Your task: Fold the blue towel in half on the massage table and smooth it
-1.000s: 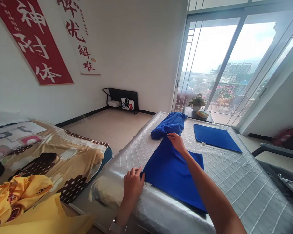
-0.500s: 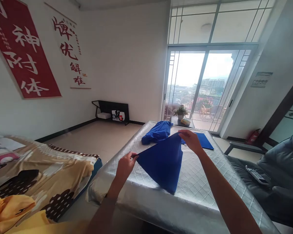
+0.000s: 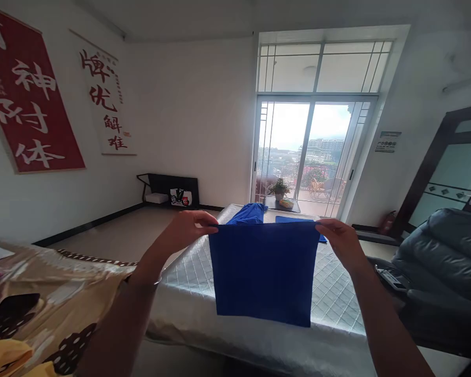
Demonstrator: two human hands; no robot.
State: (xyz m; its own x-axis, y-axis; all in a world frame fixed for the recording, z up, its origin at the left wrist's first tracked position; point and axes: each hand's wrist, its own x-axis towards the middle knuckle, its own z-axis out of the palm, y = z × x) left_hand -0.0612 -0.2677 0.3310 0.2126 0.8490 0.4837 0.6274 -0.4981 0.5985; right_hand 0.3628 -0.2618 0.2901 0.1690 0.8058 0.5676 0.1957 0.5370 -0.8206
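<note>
A blue cloth (image 3: 262, 272) hangs flat in the air in front of me, above the near end of a silver quilted table (image 3: 188, 298). My left hand (image 3: 188, 228) pinches its top left corner. My right hand (image 3: 339, 242) pinches its top right corner. Both hands are closed on the cloth and level with each other. Behind it, a crumpled blue cloth (image 3: 248, 213) lies at the far left of the table. A flat folded blue cloth (image 3: 294, 220) lies at the far right, partly hidden by the held one.
A patterned tan blanket (image 3: 43, 293) covers a surface at the left. A dark leather armchair (image 3: 439, 262) stands at the right. A small table with a potted plant (image 3: 279, 188) stands before the glass sliding doors (image 3: 306, 157). Red banners hang on the left wall.
Both hands lifted the blue cloth off the table and spread apart, so it now hangs flat between them. The camera tilted up.
</note>
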